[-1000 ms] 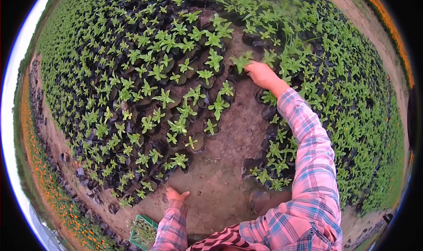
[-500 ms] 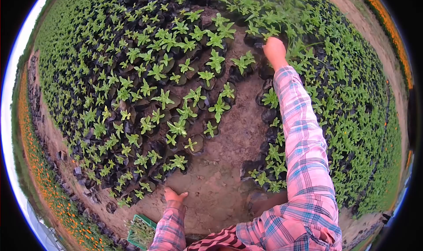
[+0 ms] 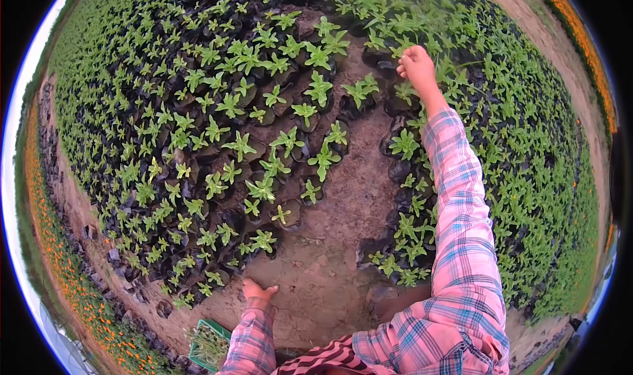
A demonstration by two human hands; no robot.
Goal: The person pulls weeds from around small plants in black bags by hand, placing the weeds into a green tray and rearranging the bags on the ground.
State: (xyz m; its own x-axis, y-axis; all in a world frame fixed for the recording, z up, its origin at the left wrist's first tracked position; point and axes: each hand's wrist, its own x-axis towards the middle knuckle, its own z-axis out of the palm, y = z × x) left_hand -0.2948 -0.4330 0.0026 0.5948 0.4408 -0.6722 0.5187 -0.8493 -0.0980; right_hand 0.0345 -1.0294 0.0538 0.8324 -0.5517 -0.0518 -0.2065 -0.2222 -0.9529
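Note:
My right hand [image 3: 417, 68] is stretched far forward over leafy green seedlings in black bags. Its fingers are curled together, and whatever they may hold is too small to make out. Close below it stands a seedling [image 3: 404, 144] in a black bag. My left hand [image 3: 258, 290] is low at the near edge of the bagged seedlings, over bare soil [image 3: 323, 289]. Its thumb sticks out to the side, apart from the fingers, and nothing shows in it. Just beyond that hand is a seedling [image 3: 264, 241].
A green crate [image 3: 210, 329] with cut or pulled greenery sits at my lower left. Dense bagged seedlings [image 3: 132, 138] spread on the left and more [image 3: 527, 197] on the right, with a soil strip between. Orange flowers [image 3: 86, 309] line the left side.
My right hand has lifted slightly and turned, so its curled fingers now show. My left hand has hardly moved; the view has shifted a little.

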